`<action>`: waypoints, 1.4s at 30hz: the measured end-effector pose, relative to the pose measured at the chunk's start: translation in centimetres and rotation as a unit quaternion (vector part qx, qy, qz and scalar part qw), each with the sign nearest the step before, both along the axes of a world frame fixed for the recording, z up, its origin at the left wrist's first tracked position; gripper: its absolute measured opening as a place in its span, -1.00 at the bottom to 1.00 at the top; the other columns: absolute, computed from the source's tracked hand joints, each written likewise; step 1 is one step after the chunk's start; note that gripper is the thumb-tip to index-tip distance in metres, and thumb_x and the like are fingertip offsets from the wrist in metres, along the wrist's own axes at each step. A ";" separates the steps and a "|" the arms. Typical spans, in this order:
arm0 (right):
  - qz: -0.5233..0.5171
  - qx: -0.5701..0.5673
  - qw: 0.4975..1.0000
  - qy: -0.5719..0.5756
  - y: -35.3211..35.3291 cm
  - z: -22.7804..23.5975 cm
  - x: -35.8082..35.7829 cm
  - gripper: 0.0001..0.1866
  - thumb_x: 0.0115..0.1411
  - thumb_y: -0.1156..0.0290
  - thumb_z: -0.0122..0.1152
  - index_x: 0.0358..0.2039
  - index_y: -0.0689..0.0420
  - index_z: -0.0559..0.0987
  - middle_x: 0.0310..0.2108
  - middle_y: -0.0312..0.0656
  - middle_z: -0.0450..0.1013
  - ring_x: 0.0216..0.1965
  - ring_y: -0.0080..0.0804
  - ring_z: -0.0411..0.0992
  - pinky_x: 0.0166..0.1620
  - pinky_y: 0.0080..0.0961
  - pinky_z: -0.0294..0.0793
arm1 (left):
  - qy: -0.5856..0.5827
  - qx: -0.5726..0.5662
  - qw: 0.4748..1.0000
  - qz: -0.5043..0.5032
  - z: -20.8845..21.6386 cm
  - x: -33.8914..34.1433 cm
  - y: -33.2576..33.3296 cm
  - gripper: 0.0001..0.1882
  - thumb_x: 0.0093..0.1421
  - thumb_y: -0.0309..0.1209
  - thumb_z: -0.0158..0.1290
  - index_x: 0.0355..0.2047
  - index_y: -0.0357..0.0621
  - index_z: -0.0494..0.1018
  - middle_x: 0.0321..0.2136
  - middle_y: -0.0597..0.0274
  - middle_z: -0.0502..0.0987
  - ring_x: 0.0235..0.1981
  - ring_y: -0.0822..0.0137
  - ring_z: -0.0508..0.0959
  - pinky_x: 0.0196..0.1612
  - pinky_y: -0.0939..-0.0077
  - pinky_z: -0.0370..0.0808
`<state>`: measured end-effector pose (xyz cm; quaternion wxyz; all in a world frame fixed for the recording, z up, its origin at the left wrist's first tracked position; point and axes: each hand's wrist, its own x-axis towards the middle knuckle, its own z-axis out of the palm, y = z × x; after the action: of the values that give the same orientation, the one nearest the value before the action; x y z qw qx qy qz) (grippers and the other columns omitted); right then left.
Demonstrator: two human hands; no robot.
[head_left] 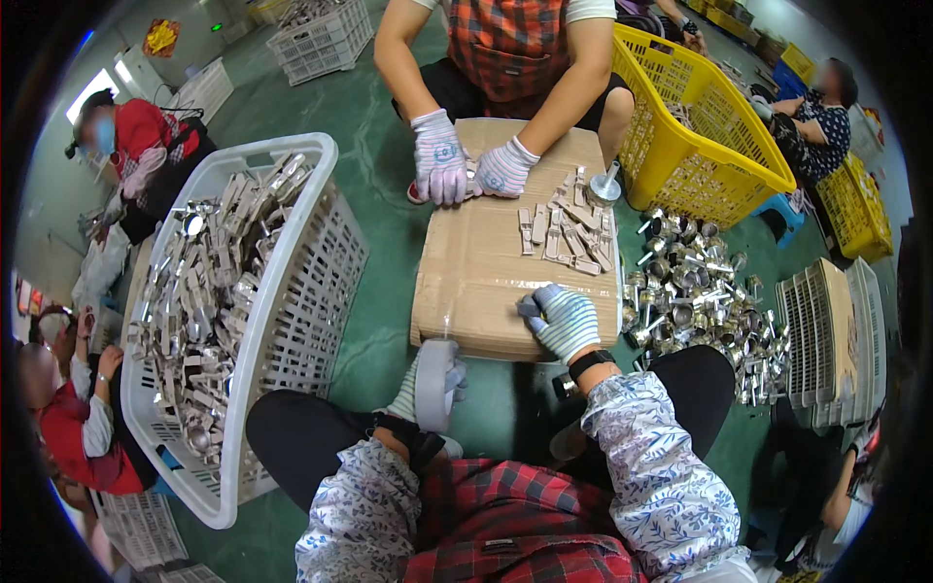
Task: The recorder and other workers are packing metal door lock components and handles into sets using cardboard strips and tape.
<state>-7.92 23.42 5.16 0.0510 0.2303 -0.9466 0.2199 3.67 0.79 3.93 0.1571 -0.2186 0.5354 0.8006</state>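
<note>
My left hand [454, 377], in a striped glove with a grey palm, grips a light grey roll of tape [433, 387] standing on edge. The roll is just off the near edge of a cardboard box [466, 262] in front of me and hides part of that hand. Over the near right part of the box top is my right hand [567, 323], gloved alike, its fingers drawn together at the grey tips; whether anything is pinched there I cannot make out. Flat metal clip-like parts [569, 228] lie loosely heaped on the box's right side, beside a round metal piece with a stem [605, 187].
Opposite, a co-worker's gloved hands [471, 170] rest on the box's far edge. A white basket [330, 243] full of metal parts stands at left. Many metal cups with handles [695, 291] lie on the floor at right, below a yellow crate [700, 160]. Stacked crates [826, 330] stand far right.
</note>
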 end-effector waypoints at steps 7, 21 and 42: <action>0.003 0.003 1.000 0.005 0.0 -0.1 -0.1 -0.79 -0.02 0.21 0.22 -0.38 0.00 0.52 -0.41 -0.12 0.47 -0.33 -0.11 0.47 -0.25 -0.23 0.44 | 0.003 -0.007 1.000 -0.017 -0.5 0.0 0.0 -0.72 0.20 -0.05 0.00 -0.21 0.10 0.39 -0.55 0.37 0.39 -0.53 0.39 0.40 -0.47 0.42 0.41; 0.001 -0.012 0.999 0.030 -0.1 -0.2 0.0 -0.78 -0.01 0.19 0.18 -0.45 0.06 0.50 -0.46 -0.08 0.45 -0.37 -0.05 0.44 -0.30 -0.18 0.41 | 0.035 0.079 0.996 -0.039 -3.0 0.2 -1.0 -0.48 0.13 -0.31 0.16 0.04 -0.16 0.21 -0.34 0.23 0.40 -0.43 0.37 0.47 -0.42 0.51 0.50; 0.006 -0.015 0.999 0.034 -0.2 -0.3 -0.1 -0.78 -0.01 0.21 0.18 -0.44 0.08 0.50 -0.45 -0.06 0.45 -0.38 -0.04 0.45 -0.31 -0.18 0.42 | 0.043 0.059 0.995 -0.063 -3.1 -0.3 -0.9 -0.52 0.16 -0.37 0.11 0.03 -0.18 0.21 -0.34 0.22 0.38 -0.39 0.37 0.45 -0.41 0.48 0.48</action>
<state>-8.01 23.26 4.89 0.0851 0.2422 -0.9395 0.2269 3.34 -0.16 0.87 0.1961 -0.1402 0.5062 0.8281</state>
